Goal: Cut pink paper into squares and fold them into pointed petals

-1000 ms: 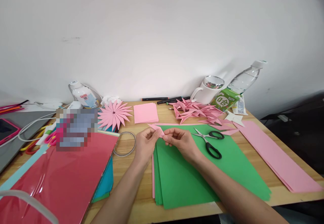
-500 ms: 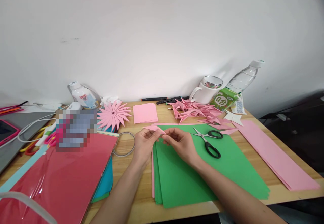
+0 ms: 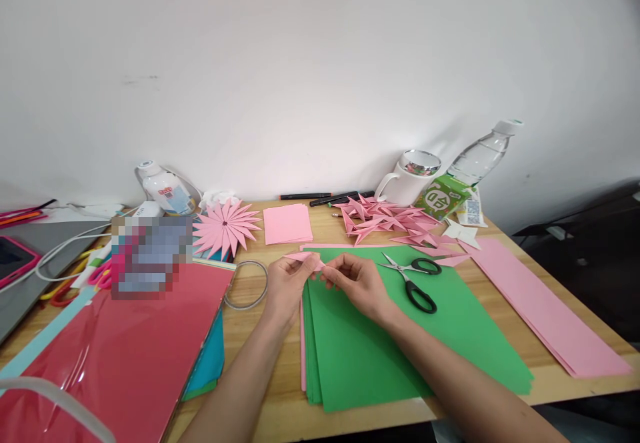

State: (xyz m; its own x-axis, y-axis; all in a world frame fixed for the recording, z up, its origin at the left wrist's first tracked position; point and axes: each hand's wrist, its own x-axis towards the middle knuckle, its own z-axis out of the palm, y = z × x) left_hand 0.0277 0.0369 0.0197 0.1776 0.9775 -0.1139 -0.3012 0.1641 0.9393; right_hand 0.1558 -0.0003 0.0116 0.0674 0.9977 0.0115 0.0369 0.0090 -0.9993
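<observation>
Between my two hands is a small folded piece of pink paper (image 3: 299, 256), held above the far left corner of a stack of green paper (image 3: 400, 349). My left hand (image 3: 291, 281) pinches it between thumb and fingers. At its right end the fingertips of my right hand (image 3: 356, 283) are closed on the same piece; part of it is hidden by the fingers. Scissors (image 3: 411, 275) with black handles lie on the green stack, blades apart, right of my right hand. Beyond my hands sits a stack of pink paper squares (image 3: 287, 223).
A pink pointed paper rosette (image 3: 226, 224) lies at the back left, folded pink pieces (image 3: 390, 219) at the back right. Behind those stand a white mug (image 3: 410, 177), a green box (image 3: 441, 196) and a bottle (image 3: 485, 155). Pink strips (image 3: 547, 306) lie right, a red folder (image 3: 120, 349) left.
My right fingertips have shifted slightly at the right end of the folded pink paper. Both hands stay in nearly the same place, and the things on the table have not moved.
</observation>
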